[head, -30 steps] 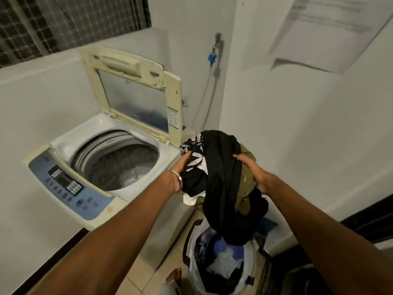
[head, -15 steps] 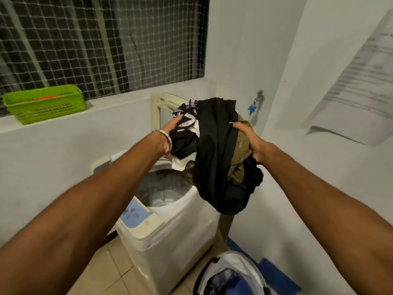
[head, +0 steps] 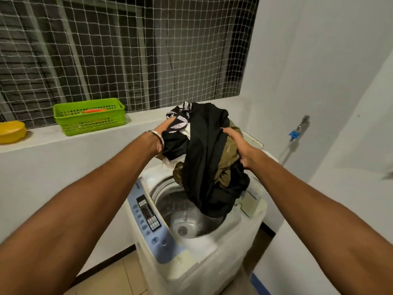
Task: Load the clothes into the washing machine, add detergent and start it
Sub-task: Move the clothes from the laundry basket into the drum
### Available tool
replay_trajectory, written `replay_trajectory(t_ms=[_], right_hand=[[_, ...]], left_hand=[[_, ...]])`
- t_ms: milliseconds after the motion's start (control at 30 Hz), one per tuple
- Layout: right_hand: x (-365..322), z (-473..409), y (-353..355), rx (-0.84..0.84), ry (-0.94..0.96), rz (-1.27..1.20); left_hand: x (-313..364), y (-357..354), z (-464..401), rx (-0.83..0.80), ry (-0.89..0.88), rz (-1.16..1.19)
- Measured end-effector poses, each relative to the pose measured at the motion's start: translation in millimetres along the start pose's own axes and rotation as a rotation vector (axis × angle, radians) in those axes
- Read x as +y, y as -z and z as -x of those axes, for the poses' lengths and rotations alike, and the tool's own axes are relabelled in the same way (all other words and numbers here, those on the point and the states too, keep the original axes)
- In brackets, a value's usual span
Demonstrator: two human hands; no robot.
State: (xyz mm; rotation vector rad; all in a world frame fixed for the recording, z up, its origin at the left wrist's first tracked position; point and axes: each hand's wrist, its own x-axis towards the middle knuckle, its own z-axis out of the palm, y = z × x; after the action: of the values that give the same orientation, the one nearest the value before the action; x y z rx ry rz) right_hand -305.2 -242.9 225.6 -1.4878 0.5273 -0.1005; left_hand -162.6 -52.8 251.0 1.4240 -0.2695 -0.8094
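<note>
First load held over the drum — nothing in yet.
Left hand (head: 168, 129) and right hand (head: 238, 143) clamp a bundle of clothes (head: 204, 158) above the washing machine (head: 191, 258)'s empty drum (head: 187, 222) — detergent and start remain.

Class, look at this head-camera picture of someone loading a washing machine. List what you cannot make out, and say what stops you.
1. Washing machine lid: head view, almost wholly hidden behind the bundle of clothes.
2. Left hand and right hand: fingertips buried in the cloth.
3. Control panel labels: too small and blurred to read.
4. Green basket contents: its wall hides all but an orange strip.
5. Yellow bowl: cut off by the left edge.
</note>
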Motion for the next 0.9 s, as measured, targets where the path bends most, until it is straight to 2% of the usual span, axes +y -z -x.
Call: replay_trajectory(t_ms=[67,167,267,400,600,767,900], right_hand=[[11.7,-24.3,-13.1,0.008,-0.051,-0.011],[44.6,-62.2,-23.9,0.063,-0.151,-0.035],[88.5,-89.9,-29.3,0.154,-0.247,-0.063],[137.8,-111.9,-30.6,0.214,-0.312,-0.067],[186.2,-141.3,-21.6,0.249,-0.38,-0.123],[213.9,-158.1,-24.1,0.21,-0.462,-0.156],[219.0,-159.3,-28.1,0.122,-0.608,0.069]], left_hand=[[-8.6,21.4,-19.9,0.072,0.055,0.065],[-28.5,33.7,-32.6,-0.027,0.096,0.104],[-64.9,41.6,-60.6,0.083,0.153,0.061],[-121.5,50.6,-94.0,0.116,0.292,0.121],[-180.0,55.2,-129.3,0.147,0.376,0.251],[-212.4,63.5,-148.5,0.223,0.425,0.279],[-232.5,72.8,-157.0,0.326,0.505,0.192]])
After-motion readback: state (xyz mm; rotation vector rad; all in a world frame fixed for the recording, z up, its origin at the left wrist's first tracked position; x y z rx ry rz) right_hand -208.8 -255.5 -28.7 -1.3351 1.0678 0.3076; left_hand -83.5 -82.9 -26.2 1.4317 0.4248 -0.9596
